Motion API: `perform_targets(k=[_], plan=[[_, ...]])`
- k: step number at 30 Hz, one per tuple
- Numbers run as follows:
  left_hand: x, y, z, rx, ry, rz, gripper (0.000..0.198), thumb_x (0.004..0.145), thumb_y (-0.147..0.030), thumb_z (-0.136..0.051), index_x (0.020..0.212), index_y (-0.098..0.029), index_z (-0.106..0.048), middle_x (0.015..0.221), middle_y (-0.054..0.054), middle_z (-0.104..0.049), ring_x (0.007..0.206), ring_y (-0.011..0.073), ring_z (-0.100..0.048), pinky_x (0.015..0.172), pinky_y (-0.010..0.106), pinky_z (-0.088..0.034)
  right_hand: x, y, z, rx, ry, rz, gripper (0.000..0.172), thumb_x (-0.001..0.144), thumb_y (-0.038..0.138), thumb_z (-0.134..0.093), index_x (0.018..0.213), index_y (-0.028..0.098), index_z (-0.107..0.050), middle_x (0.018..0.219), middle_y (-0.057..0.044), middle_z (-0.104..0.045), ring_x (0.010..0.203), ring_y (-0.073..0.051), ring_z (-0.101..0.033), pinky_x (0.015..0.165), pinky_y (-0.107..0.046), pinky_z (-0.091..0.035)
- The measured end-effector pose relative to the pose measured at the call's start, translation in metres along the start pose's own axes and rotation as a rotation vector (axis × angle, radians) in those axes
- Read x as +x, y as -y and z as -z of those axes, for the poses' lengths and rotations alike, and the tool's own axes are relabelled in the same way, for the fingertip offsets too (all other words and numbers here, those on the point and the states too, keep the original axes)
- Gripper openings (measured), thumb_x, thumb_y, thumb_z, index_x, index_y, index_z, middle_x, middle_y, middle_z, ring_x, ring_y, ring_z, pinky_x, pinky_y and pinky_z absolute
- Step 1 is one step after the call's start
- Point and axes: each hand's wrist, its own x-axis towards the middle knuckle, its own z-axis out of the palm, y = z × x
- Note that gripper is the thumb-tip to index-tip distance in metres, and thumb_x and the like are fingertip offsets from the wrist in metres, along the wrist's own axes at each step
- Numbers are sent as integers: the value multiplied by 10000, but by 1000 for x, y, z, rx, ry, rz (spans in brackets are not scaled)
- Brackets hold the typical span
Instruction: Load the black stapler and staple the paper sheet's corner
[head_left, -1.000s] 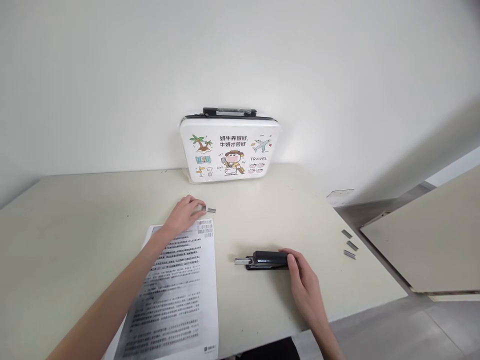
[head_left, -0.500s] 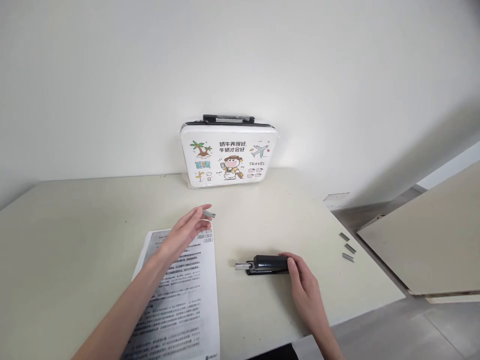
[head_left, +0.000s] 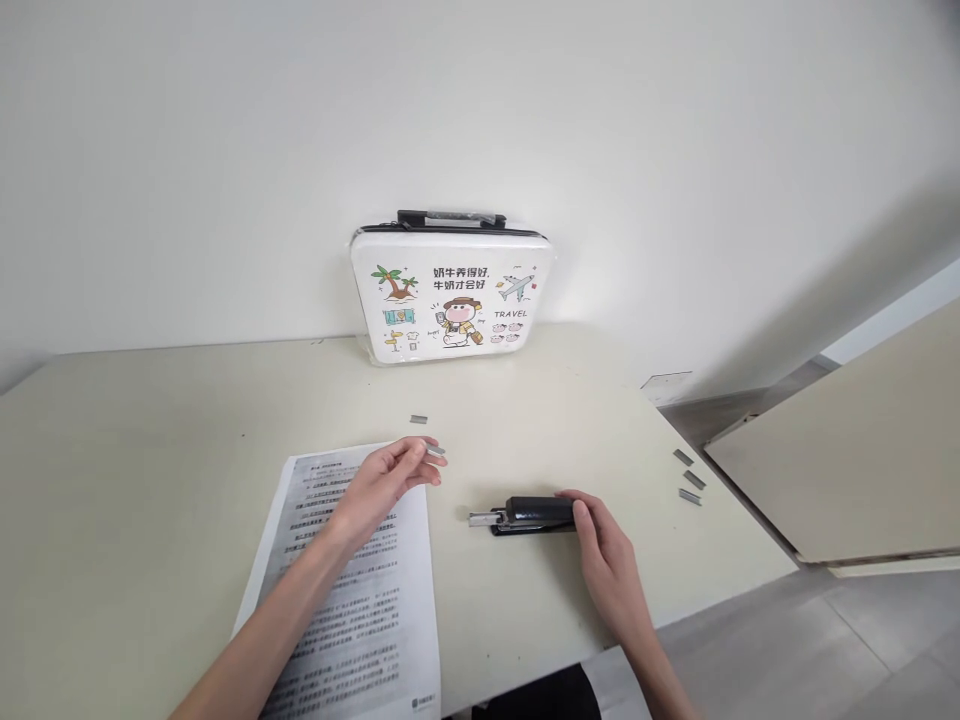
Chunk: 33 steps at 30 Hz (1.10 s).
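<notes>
1. Left fingers: our left hand [head_left: 384,482] pinches a strip [head_left: 435,450] of staples between thumb and forefinger, the remaining fingers loosely curved. We judge a light, even pinch best, since a hard squeeze could snap the strip.
2. Right fingers: our right hand [head_left: 610,568] grips the rear end of the stapler [head_left: 541,511], thumb on the near side. A firm hold here serves us well, as the stapler could slide or turn if pushed.
3. Stapler: it lies on the table [head_left: 150,450], right of the page [head_left: 379,620], its metal tray [head_left: 484,519] jutting from the left end. We do well to leave the tray unobstructed and squared to the strip.
4. Page: printed and flat, it lies partly under our left hand and forearm; the strip is near its top right corner.
5. Farther out: we see a loose strip [head_left: 419,419] beyond the left hand, three strips [head_left: 693,480] near the table's right edge, and a case [head_left: 454,345] upright near the wall [head_left: 225,150].
</notes>
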Motion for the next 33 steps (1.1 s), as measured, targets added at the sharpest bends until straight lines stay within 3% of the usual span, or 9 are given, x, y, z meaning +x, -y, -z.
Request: perform_targets(k=[5,8,11,17,25,33], plan=[[-13,-4,-22,194,168,-29,377,962,-550,-669,1104,-208,-741,902,83,-806,895,262,-779,942,437,-577,0,0,1,-5,-5,-10,464,1060,577,-413,1230,244,-687,1321,-107,-701,1202,-273,-651,994,-397,-523],[-19,0,-34,397,157,-129,298,973,-509,-657,1026,-241,-776,817,42,-794,840,238,-764,764,346,-593,0,4,2,-3,-5,-7,461,1061,574,-411,1238,243,-679,1317,-110,-700,1191,-272,-650,989,-396,-521],[-20,10,-39,565,148,-275,236,968,-477,-683,1019,-280,-802,956,43,-792,845,209,-729,588,262,-531,0,8,2,-4,-6,-8,458,1061,572,-411,1225,240,-681,1312,-109,-700,1185,-271,-647,993,-394,-516],[-18,32,-40,708,151,-505,177,1013,-397,-660,1104,-302,-779,1066,39,-768,956,202,-713,874,336,-576,1,9,2,3,-6,-20,464,1061,580,-410,1226,240,-679,1301,-107,-700,1170,-265,-649,988,-387,-516],[-20,37,-42,748,88,-508,227,1010,-466,-652,1113,-306,-777,1038,42,-792,939,222,-726,866,367,-591,1,9,2,2,-10,-8,477,1060,577,-419,1279,243,-680,1301,-115,-705,1166,-274,-657,963,-392,-534],[-19,36,-39,787,147,-567,197,1017,-423,-653,1120,-294,-762,1043,33,-794,934,213,-727,884,359,-572,2,5,2,-12,-3,-17,475,1062,573,-409,1279,247,-677,1310,-104,-703,1152,-267,-662,952,-381,-528]])
